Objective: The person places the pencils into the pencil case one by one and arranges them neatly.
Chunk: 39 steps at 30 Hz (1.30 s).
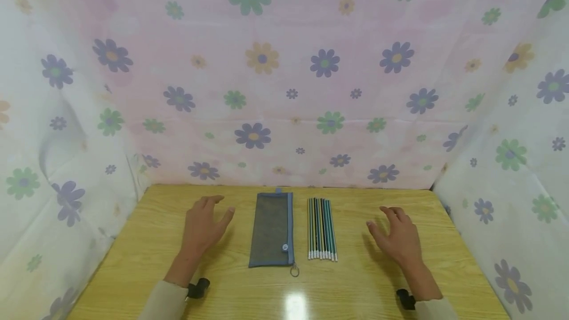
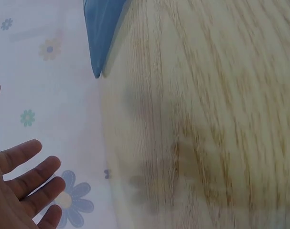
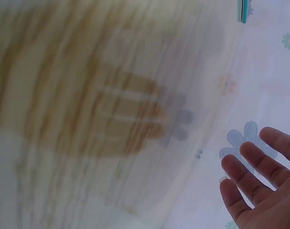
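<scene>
A blue-edged mesh zip pouch (image 1: 270, 228) lies flat in the middle of the table, its zip side to the right and a metal ring (image 1: 295, 270) at its lower right corner. Right of it, several striped pencils (image 1: 322, 228) lie side by side, their white eraser ends toward me. Left of the pouch hovers my left hand (image 1: 202, 226), fingers relaxed and holding nothing. My right hand (image 1: 397, 236) is over the table to the right of the pencils, also holding nothing. In the left wrist view a blue corner of the pouch (image 2: 102, 36) shows; the right wrist view catches a pencil tip (image 3: 244, 12).
The wooden table (image 1: 355, 290) is enclosed at the back and both sides by flowered cloth (image 1: 293, 63). Dark wrist camera mounts (image 1: 198, 288) show at both wrists. A bright light reflection falls on the table's near edge.
</scene>
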### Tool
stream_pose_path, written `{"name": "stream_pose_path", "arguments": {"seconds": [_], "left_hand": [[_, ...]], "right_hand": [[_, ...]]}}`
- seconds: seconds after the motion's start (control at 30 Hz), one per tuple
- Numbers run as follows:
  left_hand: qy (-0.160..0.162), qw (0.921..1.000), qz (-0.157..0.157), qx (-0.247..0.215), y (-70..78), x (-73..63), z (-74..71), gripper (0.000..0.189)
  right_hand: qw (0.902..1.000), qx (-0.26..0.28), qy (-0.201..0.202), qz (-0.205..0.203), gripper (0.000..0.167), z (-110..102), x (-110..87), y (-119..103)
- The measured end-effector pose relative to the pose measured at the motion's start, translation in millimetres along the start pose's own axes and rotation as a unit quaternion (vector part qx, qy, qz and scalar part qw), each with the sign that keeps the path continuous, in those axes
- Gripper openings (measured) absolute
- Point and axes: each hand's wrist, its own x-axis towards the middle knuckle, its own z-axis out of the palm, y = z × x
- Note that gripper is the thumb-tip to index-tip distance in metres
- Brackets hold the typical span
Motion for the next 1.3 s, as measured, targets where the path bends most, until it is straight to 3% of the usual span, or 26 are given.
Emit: {"name": "stream_pose_path", "arguments": {"seconds": [0.27, 0.67, 1.3], "left_hand": [[-0.025, 0.9996, -0.010, -0.013, 6.6, -0.5, 9.1, 0.057], [-0.015, 0.9993, 0.003, -0.034, 12.1, -1.9, 20.1, 0.054], [-0.002, 0.9977, 0.008, -0.068, 20.2, -2.5, 34.2, 0.051]], "right_hand": [[0.9998, 0.010, 0.010, -0.017, 0.054, 8, 2.7, -5], [0.9988, 0.047, -0.001, -0.012, 0.054, 23, 6.2, -14], [0.9970, 0.072, -0.028, 0.008, 0.050, 24, 3.9, -27]]}}
